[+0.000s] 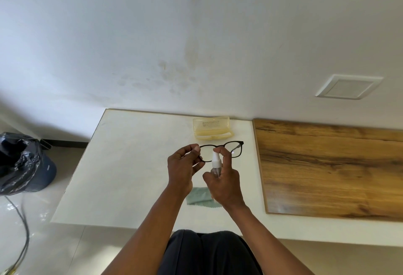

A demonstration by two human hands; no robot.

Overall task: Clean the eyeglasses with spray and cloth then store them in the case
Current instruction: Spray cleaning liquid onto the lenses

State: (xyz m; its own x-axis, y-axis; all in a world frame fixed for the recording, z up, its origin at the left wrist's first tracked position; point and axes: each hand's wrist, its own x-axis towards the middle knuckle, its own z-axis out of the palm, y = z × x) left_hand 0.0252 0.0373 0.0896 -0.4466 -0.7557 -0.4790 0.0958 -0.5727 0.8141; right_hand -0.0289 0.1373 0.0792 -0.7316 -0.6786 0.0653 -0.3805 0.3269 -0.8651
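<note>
Eyeglasses (226,149) above open white table (130,165)

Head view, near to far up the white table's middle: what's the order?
Cloth → right hand on spray bottle → glasses, left hand pinching their left end → open yellow case → wall.

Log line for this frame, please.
spraying | left hand holds eyeglasses | right hand holds spray bottle | cloth on table
</note>
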